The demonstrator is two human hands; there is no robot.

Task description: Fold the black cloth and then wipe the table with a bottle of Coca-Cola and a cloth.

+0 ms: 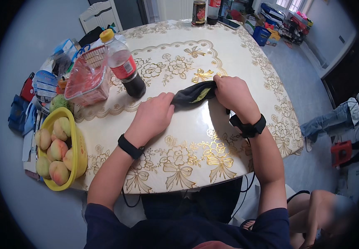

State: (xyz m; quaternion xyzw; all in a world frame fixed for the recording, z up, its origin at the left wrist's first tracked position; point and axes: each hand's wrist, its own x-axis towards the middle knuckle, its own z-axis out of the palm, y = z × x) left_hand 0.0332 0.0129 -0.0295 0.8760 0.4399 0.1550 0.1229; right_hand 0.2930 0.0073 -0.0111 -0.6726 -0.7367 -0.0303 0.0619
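Observation:
A bunched piece of black cloth (185,95) with a yellow-green patch stretches between my two hands, just above the table. My left hand (153,113) grips its left end, the fingertips mostly hidden behind the knuckles. At the other end, my right hand (234,93) pinches the cloth between thumb and fingers. Under both hands spreads a cream tablecloth (179,124) printed with gold flowers and bows. A cola bottle (123,65) with a yellow cap, partly full of dark liquid, stands beyond my left hand.
A yellow basin (81,149) of peaches and a red plastic basket (87,77) stand at left, with clutter along the wall. A can (198,13), another bottle (213,12) and a phone (228,22) are at the far edge. A person (316,214) crouches at lower right.

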